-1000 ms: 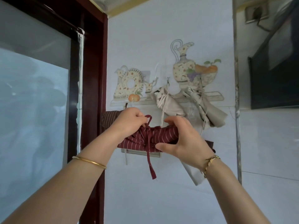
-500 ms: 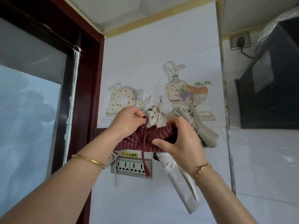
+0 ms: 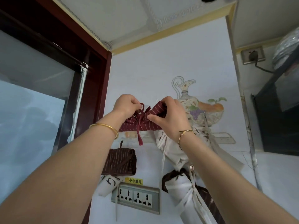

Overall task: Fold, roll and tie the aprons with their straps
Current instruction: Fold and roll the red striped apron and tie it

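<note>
Hands lifted to the wall, knot pinched on the red roll

Both arms reach up and forward, forearms bare. The left hand is curled, its fingertips pinching a loop of the strap just above the knot; a gold bangle sits on that wrist. The right hand grips the red striped apron, fingers hooked over the roll's upper right end and the thumb pressed on its front beside the knot. A thin bracelet circles that wrist. The apron is a tight roll held between the two hands in front of the wall. Its right end is tilted upward, the strap is wound round its middle, and one tail hangs straight down below the hands.

Below the left wrist a brown striped roll hangs on the wall. Below the right wrist hang a white rolled apron and, lower, a white and brown bundle bound with white ties. A socket strip lies lower still, between the forearms. A painted jug shows just beyond the right hand.

Against half a second ago the grips are the same, but both hands have risen on the wall. They were level with the jug's foot, and now the right hand is beside its belly. The roll lay nearly level then, and now its right end points up. The view has tipped upward, so the ceiling fills the top. The brown striped roll, then mostly behind the left wrist, now hangs in plain sight below it.
</note>
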